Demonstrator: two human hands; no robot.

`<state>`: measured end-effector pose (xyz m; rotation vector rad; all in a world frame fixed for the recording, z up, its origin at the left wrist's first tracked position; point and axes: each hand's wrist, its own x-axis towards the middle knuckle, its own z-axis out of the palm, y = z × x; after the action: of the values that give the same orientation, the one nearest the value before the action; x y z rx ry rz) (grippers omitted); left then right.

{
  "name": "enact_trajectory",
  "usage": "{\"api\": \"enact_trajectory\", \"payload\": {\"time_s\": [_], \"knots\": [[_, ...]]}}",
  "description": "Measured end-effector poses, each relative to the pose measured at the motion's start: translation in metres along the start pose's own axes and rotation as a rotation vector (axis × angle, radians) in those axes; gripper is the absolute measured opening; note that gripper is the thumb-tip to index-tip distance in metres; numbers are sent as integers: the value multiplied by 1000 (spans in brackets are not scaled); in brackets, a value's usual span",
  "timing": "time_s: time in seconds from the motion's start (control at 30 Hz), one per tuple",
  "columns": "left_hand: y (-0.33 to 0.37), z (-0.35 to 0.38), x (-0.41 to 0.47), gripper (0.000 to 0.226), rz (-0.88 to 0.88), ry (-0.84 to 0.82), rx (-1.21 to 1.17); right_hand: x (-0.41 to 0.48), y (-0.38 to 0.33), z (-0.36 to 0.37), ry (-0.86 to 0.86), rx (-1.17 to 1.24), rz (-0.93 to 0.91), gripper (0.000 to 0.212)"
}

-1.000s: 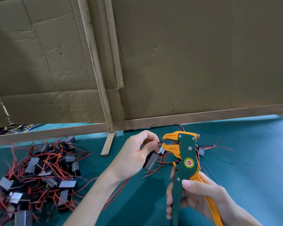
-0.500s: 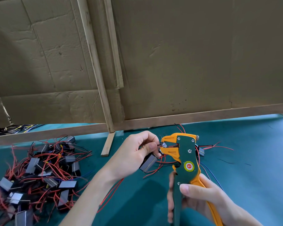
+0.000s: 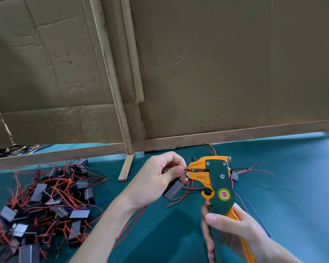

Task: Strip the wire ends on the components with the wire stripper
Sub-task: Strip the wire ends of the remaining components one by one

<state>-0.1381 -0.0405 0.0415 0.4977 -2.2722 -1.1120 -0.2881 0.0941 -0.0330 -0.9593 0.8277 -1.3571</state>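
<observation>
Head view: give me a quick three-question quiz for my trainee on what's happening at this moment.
1. True or false: the left hand pinches a wire at the mouth of the wire stripper.
2. Which hand grips the stripper's handles?
3. The pile of components lies: A) left of both hands; B) right of the stripper; C) on top of the stripper.

Key: 1 true. 2 the right hand. 3 A.
</observation>
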Motion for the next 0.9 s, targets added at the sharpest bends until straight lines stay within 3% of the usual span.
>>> {"api": "enact_trajectory", "payload": {"time_s": [0.13,0.2,0.3,0.37,0.53,0.73,0.9], "knots": [[-2,4,0,17,-23,-1,11,1,4,4,131,-69,-29,58],[-5,4,0,20,-26,21,12,1,-1,0,78,-23,-7,61],[-6,0,1,21,-19,49,-3,1,-10,1,-128,79,-29,39],[-5,-2,1,20,-13,54,-20,1,-10,0,-165,76,-28,33],[2,-2,0,17,-25,29,-97,1,-8,-2,-183,10,3,27],[5,-3,-2,13,8,8,-16,-1,-6,-2,-162,-12,31,30],[6,-4,-2,12,3,1,26,0,-9,-3,-142,14,33,41]]}}
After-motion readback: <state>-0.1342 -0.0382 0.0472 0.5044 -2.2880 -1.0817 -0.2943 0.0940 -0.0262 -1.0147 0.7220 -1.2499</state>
